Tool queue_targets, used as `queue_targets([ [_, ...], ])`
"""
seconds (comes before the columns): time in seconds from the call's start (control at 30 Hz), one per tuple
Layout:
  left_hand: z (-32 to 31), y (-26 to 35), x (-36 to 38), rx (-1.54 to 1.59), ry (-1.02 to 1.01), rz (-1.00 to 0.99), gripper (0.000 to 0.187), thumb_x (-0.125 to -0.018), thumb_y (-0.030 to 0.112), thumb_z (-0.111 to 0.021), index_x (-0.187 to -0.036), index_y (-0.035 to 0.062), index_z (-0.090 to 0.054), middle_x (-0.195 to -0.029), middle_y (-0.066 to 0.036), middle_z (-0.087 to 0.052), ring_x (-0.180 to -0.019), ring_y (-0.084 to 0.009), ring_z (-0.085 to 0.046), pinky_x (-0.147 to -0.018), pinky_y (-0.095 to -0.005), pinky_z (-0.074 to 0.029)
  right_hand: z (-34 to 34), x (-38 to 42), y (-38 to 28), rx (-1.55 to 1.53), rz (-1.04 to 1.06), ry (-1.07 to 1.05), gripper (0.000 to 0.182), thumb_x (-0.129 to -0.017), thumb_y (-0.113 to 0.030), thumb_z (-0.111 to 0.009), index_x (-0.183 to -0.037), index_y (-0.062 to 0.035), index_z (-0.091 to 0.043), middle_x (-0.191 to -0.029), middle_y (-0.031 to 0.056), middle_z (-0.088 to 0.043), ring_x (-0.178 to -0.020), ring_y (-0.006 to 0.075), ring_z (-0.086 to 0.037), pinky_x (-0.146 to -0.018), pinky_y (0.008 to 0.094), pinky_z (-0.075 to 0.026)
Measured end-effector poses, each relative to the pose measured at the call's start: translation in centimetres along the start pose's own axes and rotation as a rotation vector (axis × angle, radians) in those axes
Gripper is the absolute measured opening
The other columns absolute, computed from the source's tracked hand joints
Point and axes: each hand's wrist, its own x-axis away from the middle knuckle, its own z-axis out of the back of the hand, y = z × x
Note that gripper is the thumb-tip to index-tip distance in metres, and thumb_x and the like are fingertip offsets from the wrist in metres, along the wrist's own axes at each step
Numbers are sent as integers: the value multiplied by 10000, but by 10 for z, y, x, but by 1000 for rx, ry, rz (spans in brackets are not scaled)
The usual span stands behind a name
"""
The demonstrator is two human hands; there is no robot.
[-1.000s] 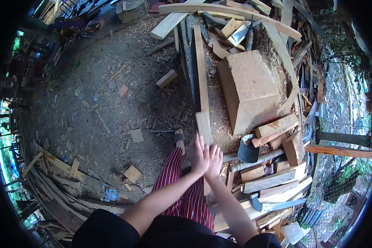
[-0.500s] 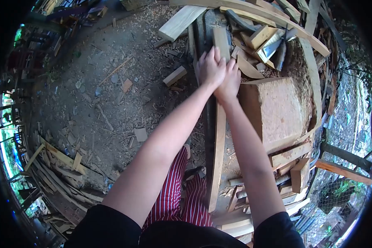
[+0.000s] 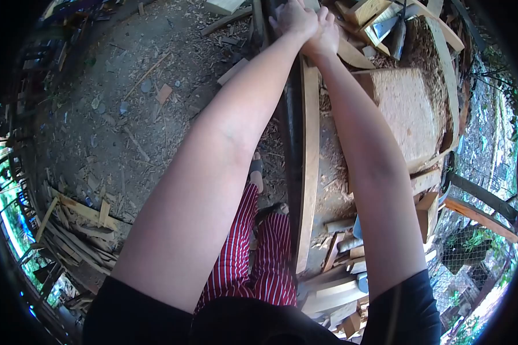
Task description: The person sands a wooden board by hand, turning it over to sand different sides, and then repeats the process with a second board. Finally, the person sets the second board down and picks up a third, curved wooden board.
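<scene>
My left hand [image 3: 298, 22] and my right hand [image 3: 324, 35] are together at the top of the view, side by side and touching. Their fingers are curled closed over the far part of a long, narrow wooden strip [image 3: 309, 167]. Whatever lies under the palms is hidden, so I cannot make out what they grip. A dark beam [image 3: 292, 144] runs along the strip's left side. Just right of my right hand lies a thin, curved wood offcut [image 3: 354, 54].
A large squared wood block [image 3: 406, 109] stands right of the strip. Beyond it are a dark-handled tool [image 3: 399, 40] and stacked offcuts. Shavings litter the dirt floor [image 3: 132, 115] at left. Scrap wood [image 3: 80, 241] is piled lower left. My feet are beside the beam.
Both hands have slid forward along the strip, away from my body, with my arms stretched further. The view has also tilted, so the surroundings sit higher in it.
</scene>
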Motion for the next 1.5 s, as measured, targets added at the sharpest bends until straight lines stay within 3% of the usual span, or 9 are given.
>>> queue_targets([
  [0.07, -6, -18, 34, 139, 8, -46, 329, -847, 260, -513, -1145, 123, -536, -1187, -129, -595, -1236, -321, -463, -1062, -558, -271, 16, 43, -3, -67, 43, 117, 399, -806, -296, -608, -1166, -136, -545, -1079, 146, -516, -1038, 312, -519, -784, 400, -489],
  [0.13, 0, -28, 84, 155, -70, -62, 553, -867, 305, -506, -1371, 101, -409, -1344, -126, -509, -1320, -296, -389, -1100, -566, -220, 28, 89, -5, -85, -45, 0, 382, -806, -266, -605, -1155, -125, -542, -1056, 156, -516, -1011, 314, -526, -757, 395, -498],
  [0.2, 5, -39, 141, 178, -65, -110, 600, -890, 322, -482, -1436, 111, -351, -1418, -121, -449, -1336, -305, -367, -1105, -550, -212, 46, 148, -7, -275, -143, 14, 349, -822, -237, -578, -1136, -88, -539, -1054, 163, -514, -977, 300, -536, -765, 403, -499],
  [0.6, 56, -102, 483, 101, -146, -153, 659, -920, 256, -492, -1434, -66, -234, -1374, -289, -399, -1250, -420, -398, -1075, -480, -293, 130, 468, -29, -70, -91, -269, 370, -823, -218, -520, -1144, -37, -540, -1150, 186, -526, -1015, 295, -516, -824, 380, -426],
  [0.67, 70, -105, 524, 78, -198, -117, 667, -917, 247, -486, -1433, -74, -210, -1363, -296, -389, -1265, -425, -370, -1078, -488, -290, 137, 511, -30, -155, -98, -268, 397, -833, -204, -509, -1187, -26, -531, -1154, 191, -524, -1019, 294, -514, -842, 389, -422],
  [0.73, 76, -113, 556, 93, -225, -102, 703, -908, 257, -497, -1436, -86, -184, -1374, -311, -363, -1268, -439, -363, -1087, -482, -284, 149, 539, -34, -71, -54, -206, 585, -859, -202, -476, -1428, -131, -359, -1142, 188, -517, -968, 300, -519, -789, 387, -433],
  [0.8, 83, -106, 570, 231, -281, 14, 744, -906, 285, -509, -1438, -98, -156, -1394, -321, -332, -1278, -453, -348, -1096, -478, -273, 152, 557, -38, -78, -88, -310, 628, -872, -209, -459, -1474, -183, -284, -1123, 178, -518, -900, 280, -514, -744, 374, -429],
  [1.03, 72, -101, 519, 95, -313, -29, 715, -934, 334, -483, -1427, -96, -195, -1413, -324, -313, -1310, -446, -326, -1114, -465, -259, 141, 505, -33, -98, -103, -243, 632, -872, -216, -458, -1478, -178, -280, -1040, 156, -517, -899, 271, -518, -736, 375, -425],
  [1.5, 14, -50, 163, 90, -28, -200, 620, -905, 348, -528, -1377, -32, -400, -1398, -265, -419, -1329, -448, -324, -1115, -475, -249, 73, 161, -19, -113, -12, -42, 665, -842, -247, -521, -1456, -170, -276, -976, 142, -498, -891, 304, -532, -660, 406, -490],
])
